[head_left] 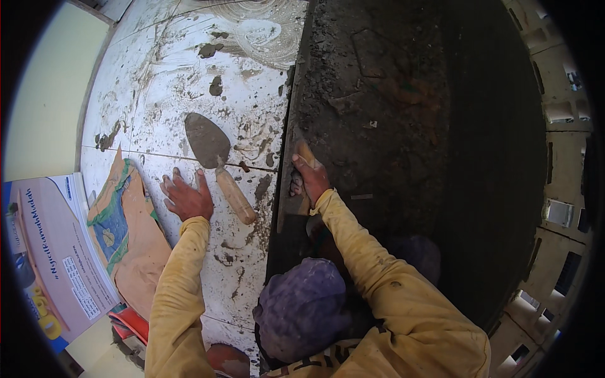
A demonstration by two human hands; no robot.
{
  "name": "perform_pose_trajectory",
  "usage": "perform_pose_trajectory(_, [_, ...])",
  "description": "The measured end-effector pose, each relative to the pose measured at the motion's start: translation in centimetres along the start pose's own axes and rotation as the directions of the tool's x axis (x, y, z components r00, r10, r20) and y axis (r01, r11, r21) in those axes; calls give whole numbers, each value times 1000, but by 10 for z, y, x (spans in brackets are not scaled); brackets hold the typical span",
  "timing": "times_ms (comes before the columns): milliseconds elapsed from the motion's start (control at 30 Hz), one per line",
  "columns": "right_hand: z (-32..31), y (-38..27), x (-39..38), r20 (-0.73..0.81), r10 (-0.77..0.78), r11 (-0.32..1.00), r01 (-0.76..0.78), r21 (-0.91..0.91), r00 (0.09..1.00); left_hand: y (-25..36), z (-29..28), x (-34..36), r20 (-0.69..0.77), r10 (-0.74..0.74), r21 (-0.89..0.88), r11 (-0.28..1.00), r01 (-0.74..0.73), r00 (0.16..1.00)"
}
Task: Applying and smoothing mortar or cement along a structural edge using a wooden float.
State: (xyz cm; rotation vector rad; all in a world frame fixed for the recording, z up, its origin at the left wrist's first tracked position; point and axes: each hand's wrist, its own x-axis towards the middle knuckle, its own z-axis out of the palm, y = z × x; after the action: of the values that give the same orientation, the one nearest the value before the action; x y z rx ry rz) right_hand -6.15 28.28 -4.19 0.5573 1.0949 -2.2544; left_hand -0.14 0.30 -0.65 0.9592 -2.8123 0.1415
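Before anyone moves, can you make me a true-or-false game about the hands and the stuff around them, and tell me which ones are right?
1. The right hand is gripping a wooden-handled tool. True.
2. The left hand is closed around the trowel. False: its fingers are spread over the white tiles, and the trowel lies beside it.
3. The trowel's handle is nearer the person than its blade. True.
4. The sleeves are bright blue. False: they are yellow.
5. The torn paper bag is on the person's left. True.
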Motion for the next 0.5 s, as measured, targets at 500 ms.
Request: perform_pose_trajectory(500, [-50, 17, -13, -158, -176, 983, 165, -80, 972, -1, -11, 4, 100, -43, -32, 998, 47, 994])
